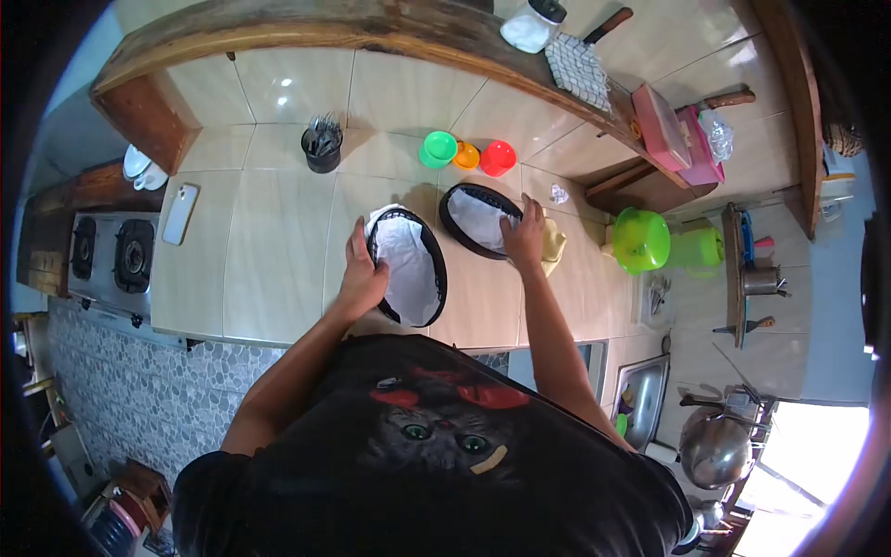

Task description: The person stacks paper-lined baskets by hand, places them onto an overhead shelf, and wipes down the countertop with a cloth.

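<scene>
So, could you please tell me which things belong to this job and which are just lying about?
Probably the job:
left black basket
right black basket
white liners

Seemingly lying about:
smartphone
utensil holder
green cup
orange cup
red cup

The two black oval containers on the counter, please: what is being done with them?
Someone is handling both. The left hand is on the left edge of the left container; the right hand is on the right edge of the right container. Both stand on the tiled counter with white lining inside.
</scene>
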Motion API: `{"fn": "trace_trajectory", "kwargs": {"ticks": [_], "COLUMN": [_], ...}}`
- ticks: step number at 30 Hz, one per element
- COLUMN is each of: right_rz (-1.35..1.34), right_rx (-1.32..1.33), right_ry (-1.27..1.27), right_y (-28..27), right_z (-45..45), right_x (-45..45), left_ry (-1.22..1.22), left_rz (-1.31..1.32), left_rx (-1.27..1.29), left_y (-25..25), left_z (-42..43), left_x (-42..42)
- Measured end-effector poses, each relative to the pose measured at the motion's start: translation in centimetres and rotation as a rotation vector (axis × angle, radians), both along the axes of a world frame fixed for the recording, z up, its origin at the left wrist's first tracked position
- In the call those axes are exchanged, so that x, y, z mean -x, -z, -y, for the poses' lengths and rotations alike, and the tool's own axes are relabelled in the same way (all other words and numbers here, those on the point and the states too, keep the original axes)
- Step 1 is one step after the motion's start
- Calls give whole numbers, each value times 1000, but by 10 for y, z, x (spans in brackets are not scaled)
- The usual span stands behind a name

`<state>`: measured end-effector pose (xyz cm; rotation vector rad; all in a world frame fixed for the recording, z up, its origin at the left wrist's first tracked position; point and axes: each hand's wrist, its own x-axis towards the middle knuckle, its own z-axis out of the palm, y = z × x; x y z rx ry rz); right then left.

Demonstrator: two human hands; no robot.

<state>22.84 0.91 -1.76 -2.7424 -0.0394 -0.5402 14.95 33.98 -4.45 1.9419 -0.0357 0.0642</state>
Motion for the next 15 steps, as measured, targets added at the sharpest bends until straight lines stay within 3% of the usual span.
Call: {"fn": "trace_trajectory", "kwargs": {"ticks": [2,4,8,13,15], "right_rz": [-30,-415,-584,-693,-603], "right_rx": [43,-21,-144,-146,-207], "right_ry": [11,43,43,258,190], "right_y": [4,8,28,42,51], "right_z": [22,31,22,-39,-44], "right_x": [-18,-25,-26,21,44], "left_ry": [54,57,47,66,77], "left_rz": [-79,-68,-70,10,26], "left_rx": [44,55,87,82,73], "left_y": [1,2,4,31,43], "left_z": [1,2,-2,-12,-12], "left_x": [-4,-7,-6,-7,-7]}}
